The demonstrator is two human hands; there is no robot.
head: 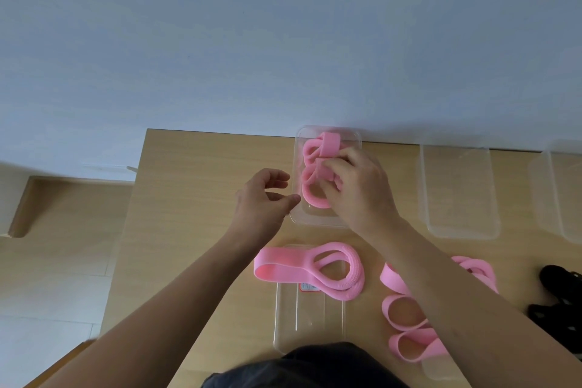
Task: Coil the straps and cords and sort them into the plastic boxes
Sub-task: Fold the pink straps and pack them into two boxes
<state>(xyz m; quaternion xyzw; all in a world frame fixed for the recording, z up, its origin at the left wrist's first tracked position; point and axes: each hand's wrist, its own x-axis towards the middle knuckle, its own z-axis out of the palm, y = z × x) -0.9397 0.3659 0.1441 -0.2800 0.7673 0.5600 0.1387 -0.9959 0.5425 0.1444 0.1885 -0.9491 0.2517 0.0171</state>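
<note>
A coiled pink strap (315, 195) sat inside the clear plastic box (297, 148) at the far edge of the worktop (204, 198), where the person's right hand (359, 189) bent its fingers (330, 167) over the coil and pinched it, apparently tucking it down into place. A second pink coil (329, 143) lay in the same box, at its far end. The left hand (261, 198) hovered just beside the box's left wall, its fingers loosely curled and gripping nothing. The step in hand looked like seating one finished coil; the next move would call for letting go without the springy band unwinding, then reaching for the loose pink strap (308, 264), which lay uncoiled across the far end of a flat clear lid (308, 324) close to the person. More pink straps (406, 324) lay in loops under the right forearm, near the front edge. To the right, well apart from the filled box, an empty clear box (459, 192) stood open, with a third box (563, 192) partly out of view at the edge; whether that one held anything could not be told. Black cords (560, 293) waited at the right edge, not yet sorted.
</note>
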